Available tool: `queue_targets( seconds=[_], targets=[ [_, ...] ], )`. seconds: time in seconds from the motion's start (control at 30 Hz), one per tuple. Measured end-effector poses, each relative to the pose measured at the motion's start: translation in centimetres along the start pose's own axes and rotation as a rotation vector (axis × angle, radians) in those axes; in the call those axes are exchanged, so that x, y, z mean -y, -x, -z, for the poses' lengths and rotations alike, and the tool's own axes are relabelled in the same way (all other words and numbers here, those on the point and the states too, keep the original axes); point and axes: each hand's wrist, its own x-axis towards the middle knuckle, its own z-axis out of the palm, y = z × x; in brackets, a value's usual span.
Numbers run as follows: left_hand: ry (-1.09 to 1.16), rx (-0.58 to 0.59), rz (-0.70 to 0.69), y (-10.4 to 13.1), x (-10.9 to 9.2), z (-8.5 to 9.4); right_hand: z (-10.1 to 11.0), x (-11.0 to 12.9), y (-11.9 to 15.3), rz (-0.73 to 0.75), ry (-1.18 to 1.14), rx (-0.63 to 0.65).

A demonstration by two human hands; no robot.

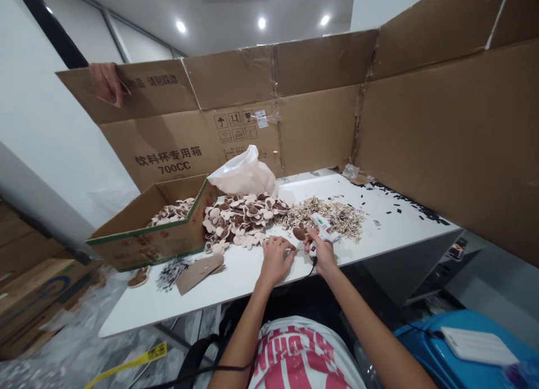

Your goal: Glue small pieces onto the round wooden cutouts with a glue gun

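Note:
My right hand [322, 253] is wrapped round a white glue gun [322, 223] with a cord, near the table's front edge. A brown oval piece [298, 232] lies by its fingertips. Just to the left, my left hand [277, 257] has its fingers bent over a small brown piece [288, 245], mostly hidden beneath them. Behind my left hand spreads a heap of white and brown felt pieces [240, 220]. Beyond the glue gun lies a pile of thin beige strips [345, 218].
An open cardboard box [147, 246] with more felt pieces stands at left, beside a pale plastic bag [246, 173]. Tall cardboard walls [320, 131] surround the white table [244, 274]. Black bits [415, 206] are scattered at right. Another person's hand [108, 83] grips the cardboard's top left.

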Motion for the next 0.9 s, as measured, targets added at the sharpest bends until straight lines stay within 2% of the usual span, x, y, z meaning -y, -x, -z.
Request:
queue_targets(
  seconds=[0.1,0.27,0.37,0.6,0.9],
  targets=[
    [0.124,-0.046,0.064,-0.2,0.2,0.2,0.0,0.0,0.0,0.001,0.009,-0.001],
    [0.528,-0.196,0.247,-0.8,0.8,0.5,-0.2,0.2,0.2,0.023,-0.013,-0.012],
    [0.617,-0.224,0.295,-0.8,1.1,0.4,-0.2,0.1,0.2,0.028,-0.011,-0.013],
    [0.685,-0.243,0.323,-0.6,0.8,0.3,-0.1,-0.3,0.0,0.061,0.026,-0.010],
    [0.635,-0.252,0.315,-0.5,0.3,0.4,-0.2,-0.1,0.2,0.036,0.013,0.004]
  ],
)
